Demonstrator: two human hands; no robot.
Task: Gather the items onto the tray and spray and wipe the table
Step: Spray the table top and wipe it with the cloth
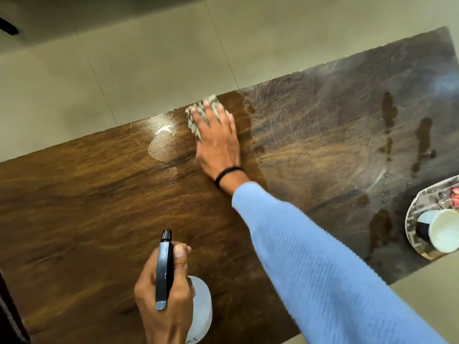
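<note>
My right hand presses flat on a grey patterned cloth near the far edge of the dark wooden table. My left hand grips a white spray bottle with a black trigger head, upright above the near part of the table. At the right edge rests a patterned tray holding a paper cup on its side and some small wrapped items. Wet streaks and smears cover the table's right half.
Beige floor tiles lie beyond the far table edge and at the near right corner. A glare patch shines on the wood left of the cloth. A dark object borders the table's left near corner.
</note>
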